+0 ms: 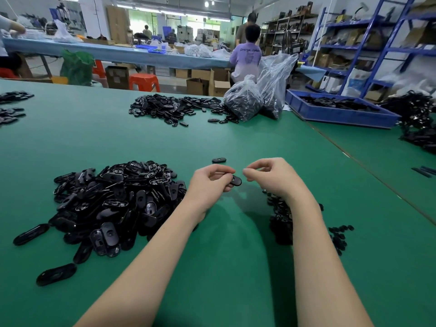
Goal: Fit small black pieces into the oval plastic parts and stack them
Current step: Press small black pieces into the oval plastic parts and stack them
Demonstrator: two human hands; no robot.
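Head view: left hand (210,179) pinches an oval part (236,181) above the green table (226,267), fingers curled round it; right hand (271,175) sits just beside it, thumb and forefinger nearly meeting, whether on a small piece I cannot tell; oval pile (113,201) lies left; small pieces (339,237) lie under the right forearm; one lone oval (219,160) lies beyond the hands.

Oval parts (113,204) left of hands (238,178)
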